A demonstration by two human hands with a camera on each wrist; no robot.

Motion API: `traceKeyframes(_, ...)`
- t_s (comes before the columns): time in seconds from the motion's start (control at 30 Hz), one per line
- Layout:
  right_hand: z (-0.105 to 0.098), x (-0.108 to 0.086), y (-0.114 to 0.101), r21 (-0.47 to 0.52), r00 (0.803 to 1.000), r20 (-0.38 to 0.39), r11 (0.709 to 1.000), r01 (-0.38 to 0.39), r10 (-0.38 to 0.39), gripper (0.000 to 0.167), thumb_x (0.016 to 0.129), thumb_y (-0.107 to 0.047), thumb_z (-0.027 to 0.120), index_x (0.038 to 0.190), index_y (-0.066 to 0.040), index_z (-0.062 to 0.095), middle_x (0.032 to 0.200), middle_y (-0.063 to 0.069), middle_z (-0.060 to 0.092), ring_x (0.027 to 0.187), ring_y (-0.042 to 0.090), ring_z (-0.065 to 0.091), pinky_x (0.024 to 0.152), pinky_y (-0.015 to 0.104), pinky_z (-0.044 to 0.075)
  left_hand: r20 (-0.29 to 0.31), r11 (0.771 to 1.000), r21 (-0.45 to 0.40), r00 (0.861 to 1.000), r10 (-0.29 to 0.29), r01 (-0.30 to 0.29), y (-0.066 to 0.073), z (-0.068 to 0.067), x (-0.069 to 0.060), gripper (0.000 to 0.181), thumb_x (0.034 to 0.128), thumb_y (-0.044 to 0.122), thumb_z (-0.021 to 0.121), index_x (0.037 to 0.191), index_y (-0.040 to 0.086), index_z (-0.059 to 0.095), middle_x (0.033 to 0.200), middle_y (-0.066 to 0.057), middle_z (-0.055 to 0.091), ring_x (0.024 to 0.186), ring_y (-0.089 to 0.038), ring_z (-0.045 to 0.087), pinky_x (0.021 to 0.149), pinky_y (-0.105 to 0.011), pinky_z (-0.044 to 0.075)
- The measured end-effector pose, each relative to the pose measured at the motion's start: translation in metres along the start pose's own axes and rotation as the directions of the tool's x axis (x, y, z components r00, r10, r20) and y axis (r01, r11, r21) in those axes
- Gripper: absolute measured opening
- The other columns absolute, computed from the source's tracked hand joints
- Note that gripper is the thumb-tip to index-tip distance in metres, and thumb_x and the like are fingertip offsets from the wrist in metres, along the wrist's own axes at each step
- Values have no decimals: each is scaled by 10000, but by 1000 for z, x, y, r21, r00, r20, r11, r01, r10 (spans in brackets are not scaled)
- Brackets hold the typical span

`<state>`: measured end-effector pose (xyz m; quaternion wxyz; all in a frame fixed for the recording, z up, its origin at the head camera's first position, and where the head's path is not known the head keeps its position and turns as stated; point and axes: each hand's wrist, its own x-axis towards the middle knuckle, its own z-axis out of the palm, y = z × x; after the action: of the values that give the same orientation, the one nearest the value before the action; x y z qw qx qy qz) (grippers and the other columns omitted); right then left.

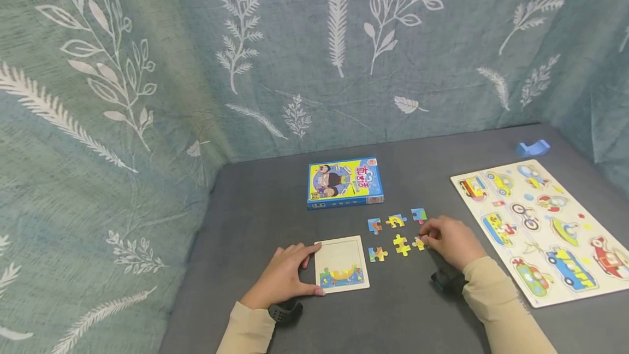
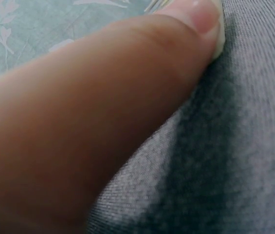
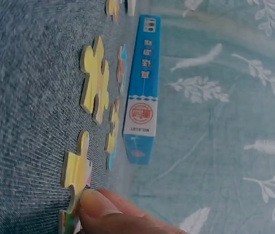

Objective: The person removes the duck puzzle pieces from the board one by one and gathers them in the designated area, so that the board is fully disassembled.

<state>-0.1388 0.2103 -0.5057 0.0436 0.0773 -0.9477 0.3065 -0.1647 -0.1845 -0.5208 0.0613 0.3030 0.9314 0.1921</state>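
A small square jigsaw tray [image 1: 340, 255] lies on the dark table, its bottom strip filled with a blue, yellow and green picture. My left hand [image 1: 284, 276] holds the tray by its left side, index finger at the upper corner and thumb at the lower one. In the left wrist view the thumb [image 2: 103, 92] hides most of the tray. Between thumb and finger my right hand [image 1: 453, 242] pinches a yellow jigsaw piece [image 3: 75, 168] at the table surface. Several loose pieces lie nearby, among them a plain yellow piece [image 1: 402, 245] and a blue-green one [image 1: 419, 214].
Behind the pieces lies a blue and yellow box [image 1: 344, 182]. A large board with vehicle pictures [image 1: 545, 228] covers the table's right side. A blue tape-dispenser-like object [image 1: 533, 149] sits at the far right. Leaf-patterned curtain [image 1: 314, 59] bounds the back and sides.
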Motion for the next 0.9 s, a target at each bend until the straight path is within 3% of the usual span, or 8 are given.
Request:
traceKeyframes(0.13,2,-2,-20,-9,999,-41,999,31,-32,102,878,-58,835,884,-123,756,785,-69,573,688,112,529,637,367,455,6,1000,4,1000,6,-6,-1,1,-3,950,707,568,940,1476,119,609,838,113,408,734,-65,358,771,-375,271)
traceKeyframes(0.23,7,-1,-54,18,990,-55,991,131,-130,103,876,-40,834,885,-122,771,786,-94,587,700,82,542,641,335,480,6,1000,5,1000,19,-19,-2,2,-4,955,713,587,928,1482,122,605,841,118,405,729,-58,352,776,-370,267)
traceKeyframes(0.33,24,2,-97,54,972,31,971,231,-233,83,898,-45,816,947,-106,791,756,-112,564,672,54,507,624,294,466,-2,999,15,999,32,-32,-3,2,-3,946,721,595,920,1482,131,604,844,124,401,723,-53,341,775,-366,263)
traceKeyframes(0.47,61,5,-135,68,923,202,945,319,-326,178,938,-109,796,1114,-88,789,773,-87,549,649,41,474,629,277,464,-3,999,6,999,44,-44,-5,-1,-3,916,745,580,912,1483,134,602,853,126,402,730,-50,340,769,-363,264)
traceKeyframes(0.6,89,7,-141,65,894,291,939,337,-341,281,963,-152,780,1233,-79,760,816,-41,588,659,64,493,666,311,500,-4,994,-50,996,93,-93,-10,-4,-4,791,818,495,894,1461,126,618,877,136,424,755,-37,352,774,-352,271)
traceKeyframes(0.73,100,5,-140,45,898,302,946,322,-320,309,954,-175,792,1255,-110,768,764,-78,541,635,64,462,633,302,467,-14,983,-139,992,123,-124,-14,-6,-5,551,937,291,818,1432,125,642,894,148,457,742,-24,350,780,-345,277)
traceKeyframes(0.9,103,3,-140,64,904,285,947,315,-320,296,929,-195,823,1220,-145,800,710,-105,448,583,45,400,559,265,369,-40,980,-179,996,79,-85,-14,-5,-7,410,1010,222,731,1409,144,674,864,168,473,703,-17,353,785,-342,288)
